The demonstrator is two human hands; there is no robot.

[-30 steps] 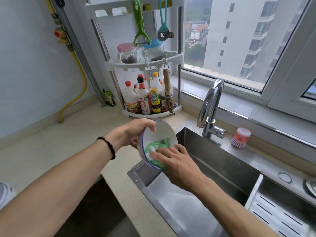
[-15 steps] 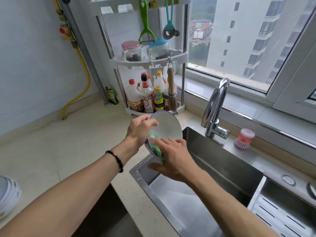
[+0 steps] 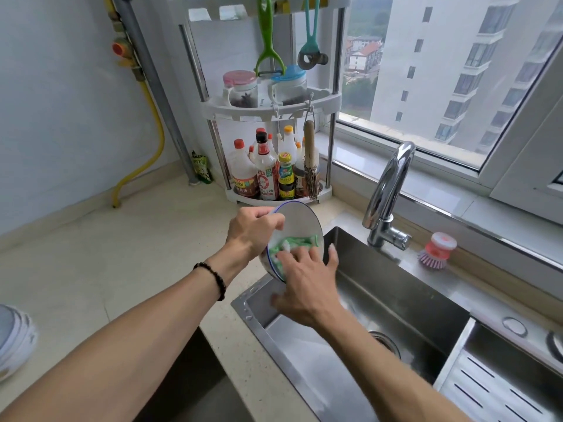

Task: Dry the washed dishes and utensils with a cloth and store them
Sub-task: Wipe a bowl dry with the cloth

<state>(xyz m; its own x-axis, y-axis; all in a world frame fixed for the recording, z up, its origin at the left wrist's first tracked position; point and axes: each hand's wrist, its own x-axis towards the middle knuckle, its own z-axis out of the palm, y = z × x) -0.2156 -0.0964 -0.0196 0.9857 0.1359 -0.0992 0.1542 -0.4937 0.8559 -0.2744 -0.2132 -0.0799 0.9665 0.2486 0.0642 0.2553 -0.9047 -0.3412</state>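
Head view shows the left hand (image 3: 254,228) gripping a white bowl with a blue rim (image 3: 300,222) at its upper left edge, fingers curled over the rim, so the bowl stands tilted on edge with its hollow turned toward the person. It hangs in the air above the near left corner of the steel sink (image 3: 396,303), probably so any drips fall into the basin and not onto the table (image 3: 122,257). The right hand (image 3: 306,283) presses a green and white cloth (image 3: 297,243) against the inside of the bowl; its fingers lie fairly straight and spread over the cloth, pushing it flat against the glaze, not bunching it. Holding the rim with one hand gives the other something firm to wipe against. I judge the drying of this bowl to be under way, with storing not yet done.

The table is a pale speckled stone surface running into a corner. There a white two-tier rack (image 3: 274,108) holds sauce bottles (image 3: 268,175) below and lidded jars above, with a green peeler (image 3: 268,41) and a small straw brush (image 3: 310,166) hanging from it. A chrome tap (image 3: 388,193) stands behind the sink, a pink dish brush (image 3: 437,249) just beside it on the ledge. A stack of white dishes (image 3: 15,339) shows at the far left edge. A wide window looks onto apartment blocks.
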